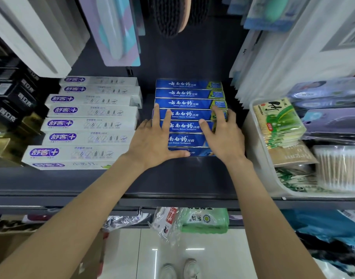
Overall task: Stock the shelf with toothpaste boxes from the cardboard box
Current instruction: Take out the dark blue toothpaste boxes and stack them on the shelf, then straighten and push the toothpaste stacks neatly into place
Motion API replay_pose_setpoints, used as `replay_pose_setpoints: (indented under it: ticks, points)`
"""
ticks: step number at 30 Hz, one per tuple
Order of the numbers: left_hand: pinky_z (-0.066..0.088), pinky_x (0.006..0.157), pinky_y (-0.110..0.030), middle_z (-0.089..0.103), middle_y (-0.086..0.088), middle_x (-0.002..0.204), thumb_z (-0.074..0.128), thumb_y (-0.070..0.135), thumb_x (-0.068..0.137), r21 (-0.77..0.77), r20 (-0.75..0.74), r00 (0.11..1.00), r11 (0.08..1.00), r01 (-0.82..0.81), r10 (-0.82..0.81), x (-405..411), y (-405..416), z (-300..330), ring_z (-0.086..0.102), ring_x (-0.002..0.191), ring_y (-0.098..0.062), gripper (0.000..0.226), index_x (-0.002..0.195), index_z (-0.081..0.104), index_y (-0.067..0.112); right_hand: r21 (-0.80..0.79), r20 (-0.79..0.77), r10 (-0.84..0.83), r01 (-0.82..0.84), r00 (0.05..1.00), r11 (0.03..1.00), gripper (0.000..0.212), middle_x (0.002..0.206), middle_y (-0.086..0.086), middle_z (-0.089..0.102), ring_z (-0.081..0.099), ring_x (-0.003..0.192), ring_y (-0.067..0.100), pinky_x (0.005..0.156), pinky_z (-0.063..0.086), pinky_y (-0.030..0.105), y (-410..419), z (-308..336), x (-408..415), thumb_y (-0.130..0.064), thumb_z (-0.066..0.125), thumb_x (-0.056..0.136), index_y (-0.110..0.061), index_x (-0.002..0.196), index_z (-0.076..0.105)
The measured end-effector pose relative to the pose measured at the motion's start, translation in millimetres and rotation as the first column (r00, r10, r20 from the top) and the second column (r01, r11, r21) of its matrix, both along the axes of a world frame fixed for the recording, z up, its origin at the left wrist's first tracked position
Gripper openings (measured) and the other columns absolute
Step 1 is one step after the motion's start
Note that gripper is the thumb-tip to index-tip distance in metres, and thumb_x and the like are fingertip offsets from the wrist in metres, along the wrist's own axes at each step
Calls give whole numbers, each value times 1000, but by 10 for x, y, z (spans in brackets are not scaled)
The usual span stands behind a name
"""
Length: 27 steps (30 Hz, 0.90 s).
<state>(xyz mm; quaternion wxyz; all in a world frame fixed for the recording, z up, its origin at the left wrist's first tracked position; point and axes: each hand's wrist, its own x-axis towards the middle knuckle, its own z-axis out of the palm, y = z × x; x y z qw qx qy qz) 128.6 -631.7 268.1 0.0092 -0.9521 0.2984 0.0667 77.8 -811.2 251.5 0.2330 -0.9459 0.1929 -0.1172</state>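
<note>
Several blue toothpaste boxes (188, 93) lie in a stacked row on the dark shelf (172, 178), running from the back toward the front edge. My left hand (152, 141) lies flat over the left ends of the nearer blue boxes, fingers spread, thumb along the front box. Over the right ends my right hand (223, 135) is cupped, with fingertips curled round the box ends. Both hands press on the row from either side. A corner of the cardboard box (15, 246) shows at the lower left.
White toothpaste boxes (88, 123) fill the shelf to the left, with black boxes (11, 101) beyond them. A clear plastic bin (259, 158) with cotton swabs and packets stands to the right. Hanging packages crowd above. Tiled floor and shoes show below.
</note>
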Motion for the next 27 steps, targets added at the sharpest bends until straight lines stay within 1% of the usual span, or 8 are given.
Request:
replay_pose_setpoints:
  ticks: [4,7,9,12,16,19,23,27]
  points:
    - [24,112,-38,-12,-26,155,36,83,69,52,30,999,999,16,-18,2,-11,11,35,134,-34,119,149,-9,7,-29,-46,-18,17,999,999,58,147,16,29,42,126,31,90,46,43,34,-32,18,-49,40,95,-18,143,30]
    - [24,113,-40,-14,-27,154,35,83,69,53,16,1000,998,16,-17,1,-17,2,34,135,-35,119,149,-11,7,-60,27,-33,35,999,998,54,150,20,27,26,138,34,108,34,47,66,4,6,-43,43,96,-13,141,38]
    - [23,113,-40,-14,-25,155,35,83,70,37,8,1000,999,12,-12,1,-12,-8,33,136,-34,119,149,-11,8,-96,147,8,6,989,995,47,146,20,34,28,137,36,111,30,47,118,53,-92,-36,47,96,-8,134,46]
    - [26,111,-39,-12,-23,156,35,84,70,24,33,999,1000,8,-9,-18,4,-2,38,132,-34,117,150,-9,10,-169,237,64,-24,969,985,41,136,17,47,44,125,34,103,41,43,280,51,-504,-29,46,91,-7,124,55]
    - [28,110,-39,-9,-22,157,33,85,69,22,58,998,1000,7,-8,-28,11,4,41,130,-34,116,150,-5,11,-202,170,-7,42,985,978,49,144,18,40,40,132,34,104,42,44,456,-152,-1009,-18,58,86,-7,134,50]
    - [28,111,-39,-9,-21,157,33,85,70,29,55,998,1000,-6,5,-33,-7,-2,39,131,-34,115,150,-6,12,-233,113,14,13,993,972,60,152,18,29,26,142,32,112,32,44,457,-242,-1037,-22,55,88,-5,142,37]
    - [26,112,-40,-9,-20,157,35,85,70,34,57,998,999,-21,19,-34,-25,-8,37,132,-34,115,150,-5,13,-283,58,15,2,998,959,65,151,21,29,26,141,34,113,29,48,441,-241,-1016,-22,58,86,-3,143,35]
    - [6,116,-48,-13,-17,157,30,88,67,98,103,994,994,-40,30,-64,-38,23,13,143,-37,117,150,-9,16,-271,33,7,2,999,963,65,148,27,31,28,138,42,110,30,54,485,-151,-996,-26,63,86,0,140,38]
